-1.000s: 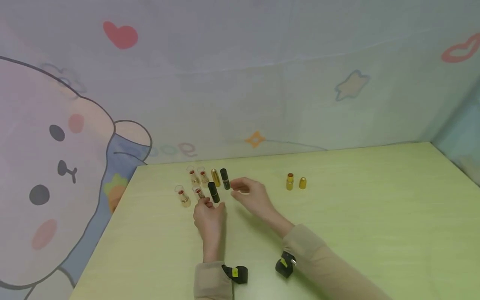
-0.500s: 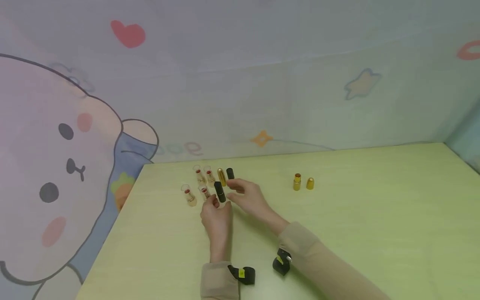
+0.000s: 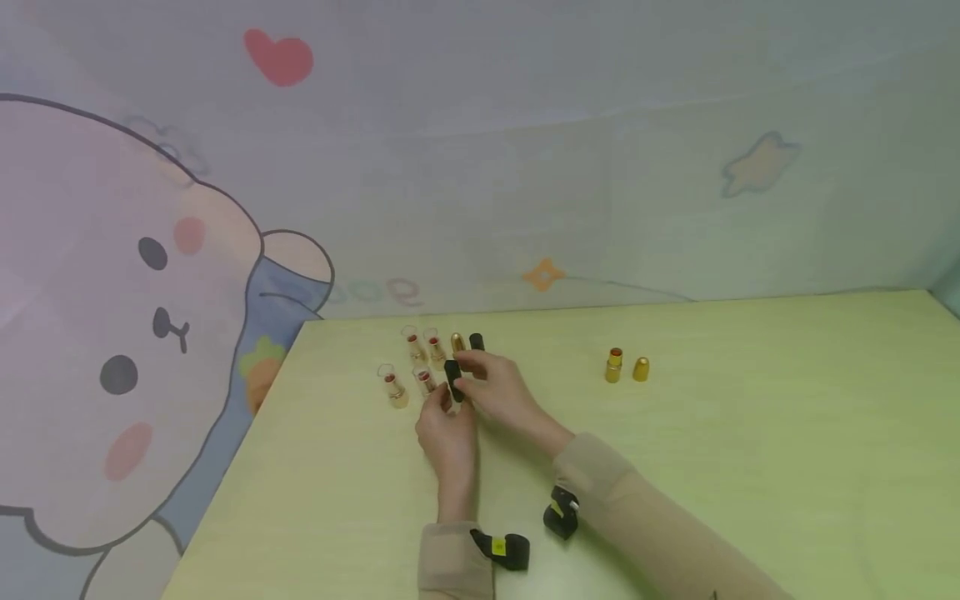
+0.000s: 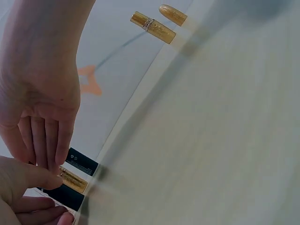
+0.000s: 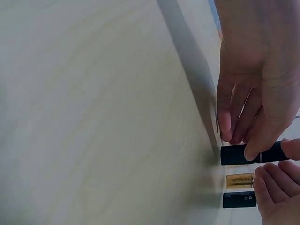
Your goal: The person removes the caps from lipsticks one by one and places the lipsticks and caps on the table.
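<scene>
Tube [image 3: 452, 375] (black, front) upright betw. hands, both halves thus prob. accessible: L hand [image 3: 448, 429] part-curled abt. base, R hand [image 3: 501, 388] loosely parted nr. top; can't tell if either grips.

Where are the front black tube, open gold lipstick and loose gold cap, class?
Front black tube [image 5: 233, 155]: right wrist view, lower half.
Open gold lipstick [image 3: 613, 372]: head view, base.
Loose gold cap [image 3: 641, 370]: head view, its middle.

Yellow-green tabletop [image 3: 750, 467], pale grey backdrop [image 3: 480, 183], cartoon bear [image 3: 75, 308], red heart [image 3: 279, 58], soft light
</scene>
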`<state>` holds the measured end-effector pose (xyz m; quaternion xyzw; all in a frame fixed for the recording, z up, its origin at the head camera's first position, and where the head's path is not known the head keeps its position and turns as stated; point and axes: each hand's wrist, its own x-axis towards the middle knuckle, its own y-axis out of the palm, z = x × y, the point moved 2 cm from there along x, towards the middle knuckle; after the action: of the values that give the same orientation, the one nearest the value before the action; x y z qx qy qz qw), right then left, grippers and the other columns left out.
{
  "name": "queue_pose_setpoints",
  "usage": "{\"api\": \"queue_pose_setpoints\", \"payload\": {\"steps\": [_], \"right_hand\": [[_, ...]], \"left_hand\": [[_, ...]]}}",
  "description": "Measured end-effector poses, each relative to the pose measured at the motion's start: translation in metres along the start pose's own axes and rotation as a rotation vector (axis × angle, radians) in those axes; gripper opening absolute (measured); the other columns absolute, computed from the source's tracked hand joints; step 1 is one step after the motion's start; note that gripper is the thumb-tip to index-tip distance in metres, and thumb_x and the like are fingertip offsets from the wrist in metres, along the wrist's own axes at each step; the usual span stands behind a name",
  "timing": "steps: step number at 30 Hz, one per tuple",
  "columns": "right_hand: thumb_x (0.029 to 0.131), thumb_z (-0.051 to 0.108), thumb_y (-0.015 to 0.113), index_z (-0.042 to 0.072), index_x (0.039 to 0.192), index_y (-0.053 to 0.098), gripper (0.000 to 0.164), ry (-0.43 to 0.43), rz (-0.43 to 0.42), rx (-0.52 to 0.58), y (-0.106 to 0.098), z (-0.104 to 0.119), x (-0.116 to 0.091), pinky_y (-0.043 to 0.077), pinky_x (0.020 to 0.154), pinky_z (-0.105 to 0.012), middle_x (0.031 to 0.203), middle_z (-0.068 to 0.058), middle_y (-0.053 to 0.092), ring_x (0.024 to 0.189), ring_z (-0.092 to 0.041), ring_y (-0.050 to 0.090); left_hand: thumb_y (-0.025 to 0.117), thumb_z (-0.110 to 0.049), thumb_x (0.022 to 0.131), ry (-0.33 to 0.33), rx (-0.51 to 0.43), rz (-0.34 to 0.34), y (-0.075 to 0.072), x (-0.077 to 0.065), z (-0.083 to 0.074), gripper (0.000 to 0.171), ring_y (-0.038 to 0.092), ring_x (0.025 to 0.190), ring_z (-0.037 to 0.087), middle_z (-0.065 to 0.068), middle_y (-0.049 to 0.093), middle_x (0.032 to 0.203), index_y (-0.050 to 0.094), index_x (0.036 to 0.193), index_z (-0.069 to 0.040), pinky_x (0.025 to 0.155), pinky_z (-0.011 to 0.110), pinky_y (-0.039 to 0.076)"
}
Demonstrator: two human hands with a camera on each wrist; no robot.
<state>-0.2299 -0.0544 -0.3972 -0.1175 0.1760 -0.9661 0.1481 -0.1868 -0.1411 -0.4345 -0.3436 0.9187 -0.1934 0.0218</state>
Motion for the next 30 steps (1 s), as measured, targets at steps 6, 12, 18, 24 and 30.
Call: {"api": "queue_pose_setpoints", "payload": {"steps": [6,12,18,24,30], "right_hand": [[0.088,0.002,0.064,-0.002,0.125,0.059,0.038,0.006,-0.002,-0.017,0.006,0.0,0.004,0.05,0.098,-0.043,0.121,-0.022,0.065,0.112,-0.037,0.063],[0.088,0.005,0.066,-0.001,0.123,0.061,0.036,0.016,-0.016,-0.033,0.012,-0.005,0.009,0.053,0.094,-0.041,0.117,-0.021,0.067,0.106,-0.034,0.067],[0.087,0.006,0.067,-0.001,0.12,0.063,0.034,0.018,-0.046,-0.05,0.012,-0.006,0.009,0.054,0.092,-0.041,0.113,-0.02,0.069,0.103,-0.033,0.068],[0.087,0.008,0.068,0.0,0.117,0.065,0.032,0.016,-0.058,-0.067,0.013,-0.007,0.008,0.055,0.089,-0.04,0.109,-0.019,0.07,0.099,-0.031,0.069],[0.086,0.009,0.069,-0.001,0.115,0.066,0.03,0.007,-0.054,-0.073,0.014,-0.006,0.006,0.055,0.088,-0.04,0.107,-0.018,0.071,0.098,-0.031,0.07]], "left_hand": [[0.069,-0.014,0.085,0.02,0.015,-0.043,0.0,0.002,0.002,0.03,0.068,0.102,0.033,0.019,0.071,0.109,0.07,0.112,-0.002,0.087,0.048,0.054],[0.07,-0.011,0.083,0.044,0.025,-0.069,0.0,0.003,0.002,0.026,0.07,0.097,0.032,0.016,0.074,0.102,0.072,0.108,-0.005,0.084,0.049,0.054],[0.072,-0.013,0.082,0.062,0.054,-0.085,0.002,0.002,0.001,0.023,0.07,0.092,0.032,0.015,0.074,0.096,0.073,0.104,-0.004,0.081,0.049,0.054],[0.073,-0.012,0.081,0.101,0.095,-0.124,0.004,0.003,0.003,0.021,0.07,0.087,0.032,0.015,0.073,0.092,0.074,0.1,-0.004,0.077,0.048,0.054],[0.072,-0.01,0.08,0.145,0.142,-0.149,0.003,0.002,0.002,0.014,0.068,0.082,0.034,0.014,0.071,0.086,0.074,0.092,-0.003,0.07,0.049,0.053]]}}
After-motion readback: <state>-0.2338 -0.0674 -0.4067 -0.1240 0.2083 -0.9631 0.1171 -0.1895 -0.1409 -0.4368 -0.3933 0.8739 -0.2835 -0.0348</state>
